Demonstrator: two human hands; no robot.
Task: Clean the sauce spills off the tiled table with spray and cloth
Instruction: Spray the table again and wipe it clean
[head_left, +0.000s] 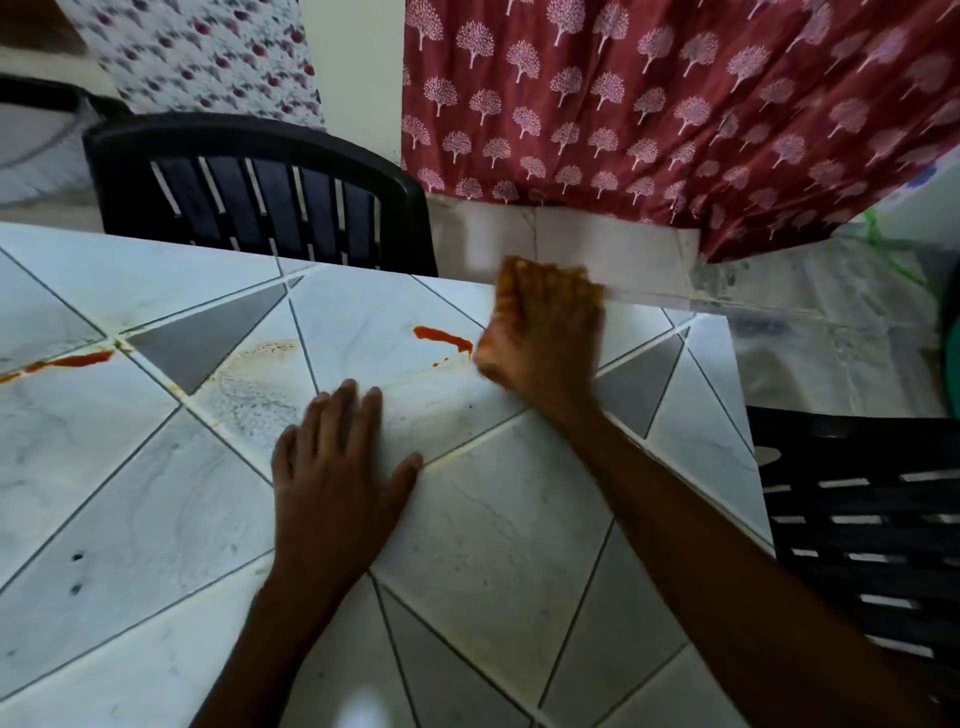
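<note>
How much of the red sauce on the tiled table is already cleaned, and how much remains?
Looks done: a pale, smeared orange patch suggests one spill is wiped. In hand: the blurred right hand is beside a red sauce streak near the far edge; no cloth or spray is visible. The left hand lies flat on the white tiled table. Left: that streak and another red streak at the left.

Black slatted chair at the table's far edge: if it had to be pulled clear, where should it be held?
Probably the curved top rail of the black slatted chair, coming down from above: it is the highest, fully exposed part, and the open slots under it let fingers wrap round. The lower back is hidden behind the tiled table.
</note>
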